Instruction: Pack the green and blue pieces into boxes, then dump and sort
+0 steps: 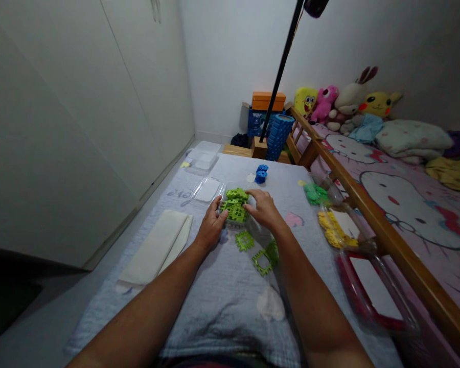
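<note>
left hand (211, 224) braces the clear plastic tray (235, 223), thumb and fingers spread; right hand (264, 207), thumb and forefinger apart, meets green lattice blocks (235, 209) inside. light, level pressure is advisable.

Left hand (211, 225) against left side of clear box (236, 223), light-green pieces (234, 207) piled inside; right hand (263, 208) at them from the right. Loose light-green pieces (244, 240) nearer the person. I see blue pieces (261, 174) beyond, clear lid (207, 190) leftward; green pack (316, 194), yellow pack (339, 230), red pack (375, 294) rightward. Cloth-covered worktop (214, 286), bed (398, 225) alongside.
</note>
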A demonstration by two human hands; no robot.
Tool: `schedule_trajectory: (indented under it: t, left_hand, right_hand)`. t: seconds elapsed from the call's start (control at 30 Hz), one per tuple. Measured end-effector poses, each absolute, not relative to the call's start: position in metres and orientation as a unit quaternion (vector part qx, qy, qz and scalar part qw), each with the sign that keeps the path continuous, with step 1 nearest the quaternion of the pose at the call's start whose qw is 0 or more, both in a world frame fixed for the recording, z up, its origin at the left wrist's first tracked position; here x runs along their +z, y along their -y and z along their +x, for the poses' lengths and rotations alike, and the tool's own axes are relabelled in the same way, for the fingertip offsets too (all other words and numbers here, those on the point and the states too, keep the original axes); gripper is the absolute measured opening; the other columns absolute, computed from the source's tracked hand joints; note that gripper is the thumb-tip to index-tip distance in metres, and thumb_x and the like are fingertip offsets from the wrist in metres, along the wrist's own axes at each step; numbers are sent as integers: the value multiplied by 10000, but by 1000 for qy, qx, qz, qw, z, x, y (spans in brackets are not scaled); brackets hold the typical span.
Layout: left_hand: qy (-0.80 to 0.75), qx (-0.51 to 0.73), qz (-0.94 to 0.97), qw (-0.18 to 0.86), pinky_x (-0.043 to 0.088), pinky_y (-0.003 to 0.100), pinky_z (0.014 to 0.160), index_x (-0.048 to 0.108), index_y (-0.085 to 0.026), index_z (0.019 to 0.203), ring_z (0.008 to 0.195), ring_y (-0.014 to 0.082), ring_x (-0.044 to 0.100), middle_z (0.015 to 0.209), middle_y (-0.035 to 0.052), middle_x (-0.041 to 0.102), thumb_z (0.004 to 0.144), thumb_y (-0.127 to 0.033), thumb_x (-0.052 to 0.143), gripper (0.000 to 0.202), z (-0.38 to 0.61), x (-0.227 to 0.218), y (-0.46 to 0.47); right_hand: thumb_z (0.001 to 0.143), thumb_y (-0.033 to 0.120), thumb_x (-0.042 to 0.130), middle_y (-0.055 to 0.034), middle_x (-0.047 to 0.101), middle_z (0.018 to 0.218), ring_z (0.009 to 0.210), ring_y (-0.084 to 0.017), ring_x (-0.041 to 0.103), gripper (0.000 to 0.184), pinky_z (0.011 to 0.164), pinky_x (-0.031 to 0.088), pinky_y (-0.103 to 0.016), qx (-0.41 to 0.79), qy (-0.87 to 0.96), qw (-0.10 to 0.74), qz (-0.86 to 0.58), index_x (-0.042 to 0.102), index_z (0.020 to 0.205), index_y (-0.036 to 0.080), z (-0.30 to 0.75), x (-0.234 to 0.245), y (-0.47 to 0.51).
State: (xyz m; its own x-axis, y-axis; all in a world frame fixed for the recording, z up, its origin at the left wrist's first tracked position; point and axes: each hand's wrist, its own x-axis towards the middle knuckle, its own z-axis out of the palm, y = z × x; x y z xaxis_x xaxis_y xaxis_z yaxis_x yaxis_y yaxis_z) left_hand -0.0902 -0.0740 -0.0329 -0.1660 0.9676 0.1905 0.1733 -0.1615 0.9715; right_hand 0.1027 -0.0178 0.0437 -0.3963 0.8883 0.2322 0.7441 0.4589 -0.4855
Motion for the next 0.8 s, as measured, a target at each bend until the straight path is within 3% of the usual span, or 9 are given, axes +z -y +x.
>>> schedule_trajectory:
  t: [0.1, 0.2, 0.37, 0.47, 0.6, 0.8]
  left_hand:
    - [-545, 530, 535, 367, 330, 486, 1177, 413, -178, 1489, 1382, 296, 462, 1504, 147, 478, 888, -459, 555, 678, -90, -31, 74]
    - [-546, 535, 535, 361, 305, 490, 1192, 424, -176, 1474, 1404, 297, 440, 1498, 150, 484, 888, -461, 548, 664, -89, -30, 74]
    - [-547, 540, 527, 362, 325, 486, 1180, 434, -180, 1460, 1381, 293, 469, 1456, 149, 523, 880, -462, 553, 656, -89, -32, 73]
    - [-548, 541, 526, 361, 324, 485, 1179, 440, -187, 1453, 1377, 294, 472, 1442, 142, 536, 876, -462, 560, 650, -89, -32, 73]
    - [-548, 538, 532, 356, 326, 484, 1178, 441, -181, 1449, 1358, 289, 489, 1437, 140, 542, 883, -464, 553, 642, -90, -32, 73]
    - [-543, 546, 525, 361, 323, 475, 1182, 468, -195, 1434, 1365, 290, 486, 1436, 129, 543, 882, -460, 559, 619, -90, -34, 72]
  right_hand:
    - [829, 213, 691, -106, 689, 1139, 1088, -242, 588, 259, 992, 401, -391, 168, 821, 227, -496, 686, 1085, 182, 133, 48, 26]
    - [800, 191, 712, -77, 688, 1007, 985, -217, 604, 157, 930, 412, -340, 185, 823, 152, -515, 707, 956, 187, 161, 47, 40]
    - [740, 191, 743, -83, 663, 1000, 1010, -235, 587, 256, 930, 393, -338, 160, 801, 83, -571, 715, 994, 197, 198, 35, 63]
    - [728, 171, 734, -106, 662, 1028, 1042, -244, 577, 294, 921, 395, -327, 156, 787, 76, -592, 699, 1020, 171, 211, 23, 67]
    - [747, 100, 639, -80, 664, 920, 857, -192, 583, 291, 772, 404, -275, 185, 772, 75, -604, 666, 1034, 140, 213, 8, 67]
    - [687, 36, 556, -12, 636, 782, 733, -156, 560, 343, 709, 388, -257, 188, 754, 154, -610, 645, 990, 170, 206, 10, 64]
